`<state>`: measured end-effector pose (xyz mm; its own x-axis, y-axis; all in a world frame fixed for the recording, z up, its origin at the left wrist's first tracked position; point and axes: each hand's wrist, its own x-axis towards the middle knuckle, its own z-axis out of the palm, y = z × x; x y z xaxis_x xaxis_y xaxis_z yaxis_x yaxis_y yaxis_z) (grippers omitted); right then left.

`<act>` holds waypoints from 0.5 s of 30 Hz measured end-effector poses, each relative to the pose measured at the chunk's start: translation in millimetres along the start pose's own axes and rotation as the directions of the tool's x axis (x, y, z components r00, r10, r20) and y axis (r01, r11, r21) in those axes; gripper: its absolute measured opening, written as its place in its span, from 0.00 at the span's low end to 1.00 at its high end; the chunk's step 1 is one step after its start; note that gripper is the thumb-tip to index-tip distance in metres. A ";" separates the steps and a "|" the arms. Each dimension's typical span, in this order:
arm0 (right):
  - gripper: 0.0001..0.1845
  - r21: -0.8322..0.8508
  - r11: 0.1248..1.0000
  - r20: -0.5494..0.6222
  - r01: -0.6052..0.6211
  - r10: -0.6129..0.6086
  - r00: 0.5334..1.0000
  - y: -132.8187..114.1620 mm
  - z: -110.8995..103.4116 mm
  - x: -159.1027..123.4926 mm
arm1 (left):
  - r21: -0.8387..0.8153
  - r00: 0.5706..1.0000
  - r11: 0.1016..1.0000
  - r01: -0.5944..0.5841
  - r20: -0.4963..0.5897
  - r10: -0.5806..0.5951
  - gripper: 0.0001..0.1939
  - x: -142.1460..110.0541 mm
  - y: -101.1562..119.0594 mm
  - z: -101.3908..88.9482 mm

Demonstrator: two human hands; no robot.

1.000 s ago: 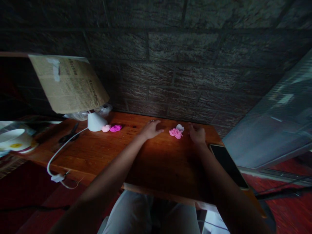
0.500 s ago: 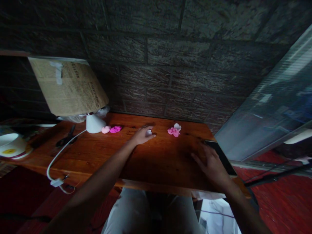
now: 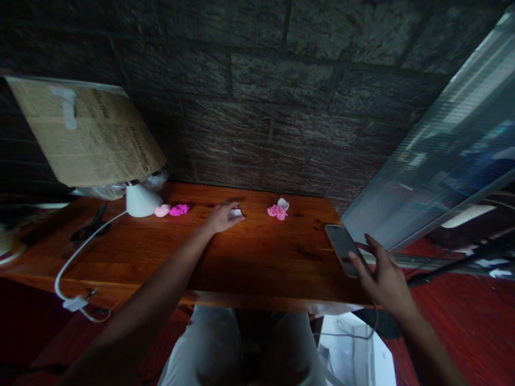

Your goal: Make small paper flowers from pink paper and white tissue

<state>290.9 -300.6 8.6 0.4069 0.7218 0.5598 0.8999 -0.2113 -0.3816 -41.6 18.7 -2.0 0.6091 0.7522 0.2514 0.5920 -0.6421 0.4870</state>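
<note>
My left hand [image 3: 223, 216] rests on the wooden table [image 3: 257, 252], its thumb and fingers closed around a small white piece [image 3: 235, 213]; its exact kind is unclear. My right hand [image 3: 384, 279] is over the table's right edge, fingers apart. Its thumb reaches the right side of a phone [image 3: 341, 244] lying there; whether it touches is unclear. To the right of my left hand lies a pink crumpled paper-like cluster [image 3: 277, 212] with a white piece [image 3: 284, 203] behind it. Left of that hand sit a pale pink clump [image 3: 162, 210] and a magenta clump [image 3: 179, 209].
A lamp with a newspaper-covered shade [image 3: 92, 139] and white base [image 3: 141, 201] stands at the left. Its white cord [image 3: 66, 268] hangs over the front edge. Dark scissors [image 3: 94, 224] lie nearby. A stone wall [image 3: 249, 107] rises behind; a translucent panel [image 3: 410, 166] stands right.
My right hand has moved right, from over the table beside the phone to the phone's outer side, uncovering more of it. My left hand stays on the white piece. The view shifts slightly.
</note>
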 end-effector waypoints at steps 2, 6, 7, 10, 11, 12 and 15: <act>0.36 0.044 0.999 0.016 0.024 -0.024 1.000 -21.5 -0.7 9.1 | 0.058 0.999 0.998 0.038 0.011 -0.038 0.28 0.2 -1.2 -4.2; 0.25 0.220 0.970 0.116 0.105 -0.133 0.984 -81.3 26.8 39.9 | 0.014 0.998 0.999 0.037 0.040 -0.037 0.19 1.3 0.5 -8.9; 0.22 0.281 0.951 0.163 0.127 -0.177 0.971 -97.9 40.1 49.6 | -0.042 0.999 0.999 0.017 0.037 -0.016 0.18 1.3 2.3 -8.2; 0.23 0.461 0.885 0.304 0.071 -0.233 0.924 -145.3 88.2 78.4 | -0.299 0.998 0.952 -0.061 -0.005 0.062 0.21 0.3 10.9 -0.5; 0.25 0.476 0.880 0.348 0.010 -0.199 0.916 -158.4 104.3 86.5 | -0.417 0.997 0.906 -0.074 -0.022 0.072 0.22 -0.1 14.1 3.2; 0.26 0.494 0.868 0.381 -0.055 -0.160 0.911 -169.2 119.0 93.1 | -0.526 0.996 0.846 -0.081 -0.019 0.084 0.25 -0.4 17.2 7.1; 0.16 0.611 0.772 0.439 -0.175 -0.146 0.887 -184.2 150.6 101.6 | -0.729 0.995 0.679 -0.084 -0.027 0.094 0.30 -0.7 24.2 16.6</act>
<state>142.7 -89.1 25.0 0.1600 0.9601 0.2295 0.5278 0.1133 -0.8418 -19.0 0.2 -4.3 0.6474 0.6924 0.3184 -0.0335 -0.3915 0.9195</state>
